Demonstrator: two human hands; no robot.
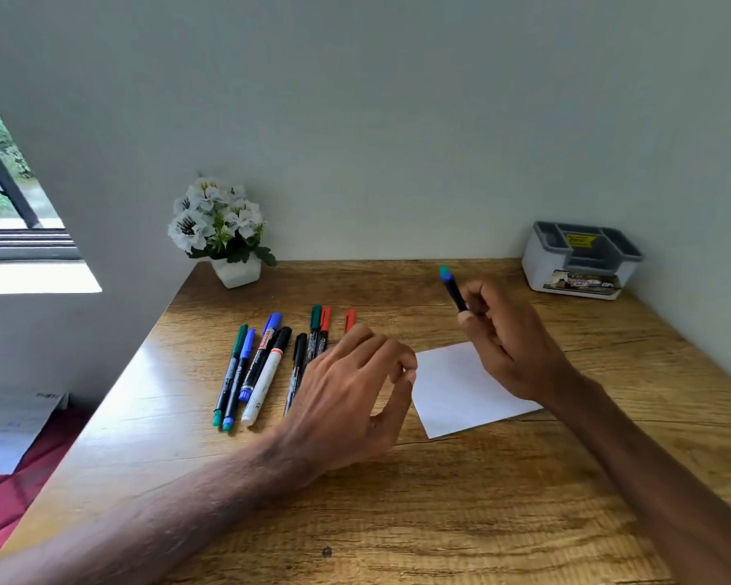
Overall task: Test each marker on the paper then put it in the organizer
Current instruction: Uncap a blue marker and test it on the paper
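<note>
The right hand (pixel 511 344) gripped a dark marker (pixel 453 289) in curled fingers above the far edge of the paper (pixel 461 390). The marker's green-blue end pointed up and away, and its lower end was hidden in the hand. The left hand (pixel 347 394) hung over the desk (pixel 397 500) at the paper's left edge, fingertips drawn close to the thumb; whether they pinched anything could not be told. The other markers (pixel 262 365) lay side by side to its left. The organizer (pixel 583 263) stood at the far right corner, well apart, and a flower pot (pixel 224 234) stood at the far left.
</note>
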